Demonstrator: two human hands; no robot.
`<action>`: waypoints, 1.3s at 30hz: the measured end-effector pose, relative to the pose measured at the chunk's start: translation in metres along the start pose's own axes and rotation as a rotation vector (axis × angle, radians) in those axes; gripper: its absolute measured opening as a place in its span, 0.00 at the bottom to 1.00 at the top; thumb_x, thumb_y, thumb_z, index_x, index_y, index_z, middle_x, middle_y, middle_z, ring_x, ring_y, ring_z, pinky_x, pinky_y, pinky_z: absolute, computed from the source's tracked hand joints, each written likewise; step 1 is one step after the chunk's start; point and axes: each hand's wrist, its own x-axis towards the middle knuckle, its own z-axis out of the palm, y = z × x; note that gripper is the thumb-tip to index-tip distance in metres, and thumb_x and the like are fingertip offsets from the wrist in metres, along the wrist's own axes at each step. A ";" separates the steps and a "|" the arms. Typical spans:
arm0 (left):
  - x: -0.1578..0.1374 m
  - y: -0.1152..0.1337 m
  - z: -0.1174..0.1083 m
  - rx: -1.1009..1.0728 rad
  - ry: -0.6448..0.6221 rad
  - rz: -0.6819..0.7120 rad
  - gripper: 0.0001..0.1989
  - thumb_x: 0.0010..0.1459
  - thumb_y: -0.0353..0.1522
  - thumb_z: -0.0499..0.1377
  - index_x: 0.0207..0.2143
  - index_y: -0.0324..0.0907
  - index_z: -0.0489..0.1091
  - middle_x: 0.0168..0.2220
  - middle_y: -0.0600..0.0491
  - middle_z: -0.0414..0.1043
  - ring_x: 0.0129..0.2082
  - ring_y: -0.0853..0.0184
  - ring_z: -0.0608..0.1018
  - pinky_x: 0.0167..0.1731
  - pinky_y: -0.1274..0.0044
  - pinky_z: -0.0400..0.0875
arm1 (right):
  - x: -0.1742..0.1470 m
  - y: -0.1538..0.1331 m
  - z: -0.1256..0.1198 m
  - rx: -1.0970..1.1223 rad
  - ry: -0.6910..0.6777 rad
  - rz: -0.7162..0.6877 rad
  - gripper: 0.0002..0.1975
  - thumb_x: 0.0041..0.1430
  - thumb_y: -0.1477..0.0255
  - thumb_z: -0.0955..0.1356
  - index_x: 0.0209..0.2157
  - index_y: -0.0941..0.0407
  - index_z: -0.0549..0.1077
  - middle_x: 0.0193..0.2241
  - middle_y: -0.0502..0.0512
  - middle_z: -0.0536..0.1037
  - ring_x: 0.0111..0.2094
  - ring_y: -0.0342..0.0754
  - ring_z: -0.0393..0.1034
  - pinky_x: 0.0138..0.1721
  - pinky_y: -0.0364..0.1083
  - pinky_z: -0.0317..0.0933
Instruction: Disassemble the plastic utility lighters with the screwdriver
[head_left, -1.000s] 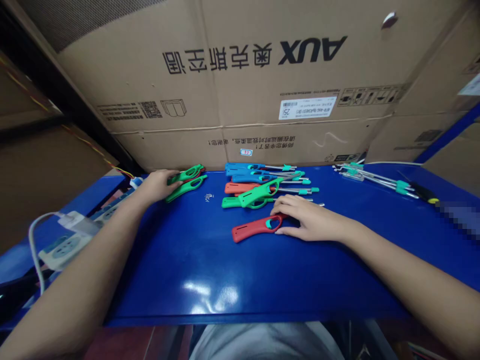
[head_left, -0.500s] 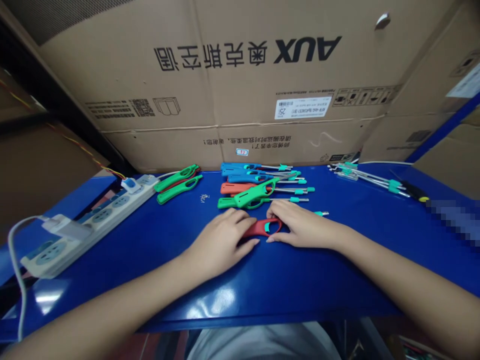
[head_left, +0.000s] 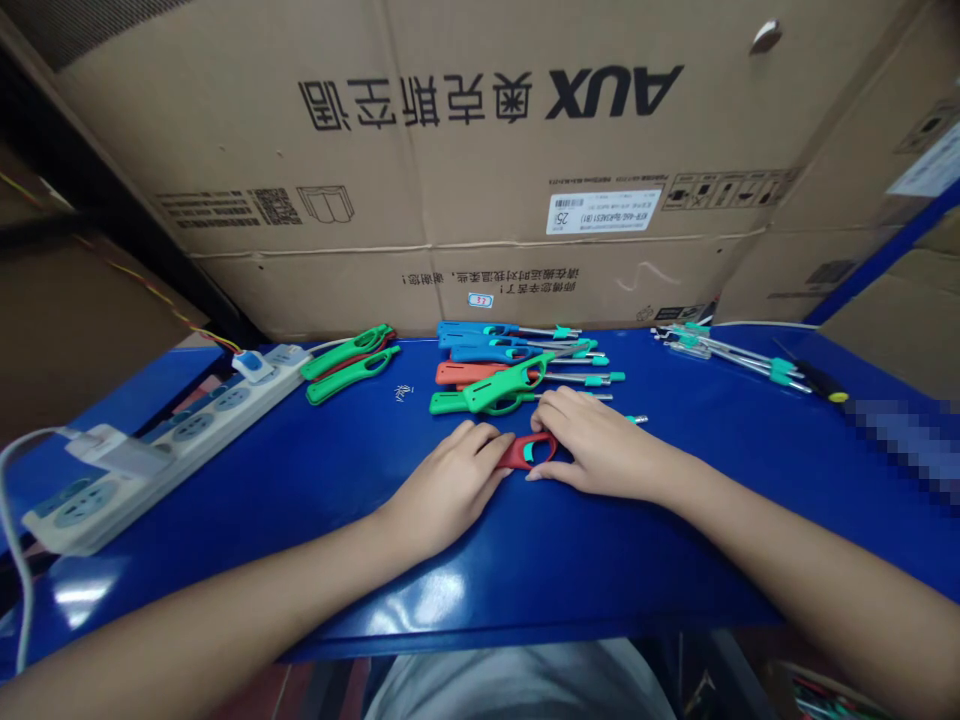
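Steadying of the red lighter (head_left: 516, 456) above the blue table (head_left: 555, 560) seems in hand, its left end gripped by the left hand's (head_left: 456, 482) curled fingers, its loop pinched by the right hand (head_left: 604, 440); aligned grips seem called for. Room is offered nearward; the far side is crowded by piled lighters (head_left: 495, 385)

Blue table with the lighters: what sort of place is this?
Probably a small workshop: lighters lie piled together, loose metal rods are bunched to the right, and what looks like a screwdriver lies beside them.
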 end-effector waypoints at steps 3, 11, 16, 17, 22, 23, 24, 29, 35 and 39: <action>-0.001 0.001 0.003 -0.011 0.016 -0.008 0.17 0.71 0.31 0.54 0.58 0.35 0.67 0.49 0.42 0.73 0.47 0.56 0.73 0.50 0.62 0.75 | 0.000 -0.001 0.000 -0.018 -0.015 -0.005 0.21 0.61 0.55 0.71 0.41 0.59 0.69 0.41 0.60 0.73 0.43 0.56 0.65 0.44 0.53 0.61; 0.001 -0.002 0.001 -0.067 0.029 -0.023 0.16 0.69 0.32 0.56 0.57 0.39 0.67 0.49 0.44 0.72 0.47 0.56 0.73 0.50 0.62 0.74 | -0.003 0.000 0.001 0.082 -0.027 0.012 0.20 0.62 0.55 0.71 0.41 0.57 0.67 0.40 0.58 0.73 0.41 0.54 0.65 0.44 0.51 0.59; 0.005 -0.008 -0.002 -0.141 0.058 0.000 0.16 0.68 0.33 0.58 0.56 0.42 0.66 0.50 0.46 0.72 0.49 0.57 0.74 0.52 0.63 0.72 | 0.000 0.000 0.000 0.127 0.022 0.016 0.21 0.63 0.51 0.68 0.40 0.56 0.66 0.38 0.57 0.73 0.39 0.54 0.66 0.41 0.50 0.58; 0.006 -0.009 -0.002 -0.160 0.066 -0.002 0.15 0.68 0.33 0.58 0.56 0.42 0.67 0.50 0.46 0.72 0.50 0.57 0.74 0.52 0.63 0.72 | 0.000 0.001 0.000 0.144 0.026 0.017 0.23 0.62 0.50 0.69 0.40 0.56 0.66 0.37 0.57 0.74 0.39 0.54 0.66 0.40 0.49 0.58; 0.006 -0.014 0.002 -0.260 0.099 -0.033 0.13 0.66 0.32 0.60 0.53 0.42 0.68 0.49 0.47 0.73 0.50 0.58 0.75 0.52 0.63 0.72 | 0.002 0.016 0.003 0.388 0.025 0.048 0.23 0.56 0.52 0.74 0.42 0.55 0.69 0.39 0.54 0.76 0.39 0.51 0.70 0.38 0.46 0.60; 0.006 -0.015 0.004 -0.280 0.109 -0.042 0.13 0.66 0.32 0.60 0.52 0.43 0.69 0.49 0.47 0.73 0.50 0.58 0.75 0.52 0.63 0.72 | 0.003 0.020 0.005 0.440 0.033 0.040 0.19 0.58 0.56 0.74 0.41 0.55 0.70 0.38 0.53 0.77 0.38 0.49 0.70 0.38 0.46 0.61; 0.005 -0.016 0.005 -0.300 0.120 -0.052 0.13 0.66 0.33 0.61 0.52 0.43 0.69 0.49 0.47 0.74 0.50 0.58 0.75 0.52 0.63 0.72 | 0.003 0.024 0.006 0.485 0.043 0.024 0.15 0.61 0.59 0.72 0.39 0.55 0.71 0.36 0.53 0.77 0.36 0.48 0.70 0.38 0.45 0.61; 0.006 -0.017 0.009 -0.406 0.157 -0.103 0.13 0.65 0.35 0.62 0.50 0.41 0.71 0.49 0.47 0.75 0.50 0.59 0.76 0.53 0.65 0.72 | 0.005 0.035 0.012 0.591 0.092 -0.058 0.07 0.65 0.70 0.67 0.35 0.57 0.75 0.33 0.53 0.78 0.35 0.46 0.71 0.40 0.46 0.63; 0.008 -0.019 0.013 -0.564 0.211 -0.158 0.13 0.64 0.36 0.63 0.48 0.42 0.72 0.47 0.49 0.76 0.47 0.61 0.78 0.50 0.68 0.73 | 0.007 0.034 0.013 0.629 0.095 -0.028 0.08 0.64 0.69 0.68 0.32 0.57 0.75 0.33 0.54 0.79 0.35 0.46 0.72 0.39 0.45 0.63; 0.011 -0.018 0.013 -0.771 0.300 -0.271 0.13 0.63 0.37 0.62 0.48 0.42 0.70 0.44 0.50 0.77 0.43 0.63 0.79 0.48 0.69 0.74 | 0.007 0.036 0.013 0.602 0.076 0.032 0.09 0.64 0.67 0.68 0.32 0.57 0.76 0.31 0.53 0.79 0.32 0.45 0.70 0.36 0.45 0.62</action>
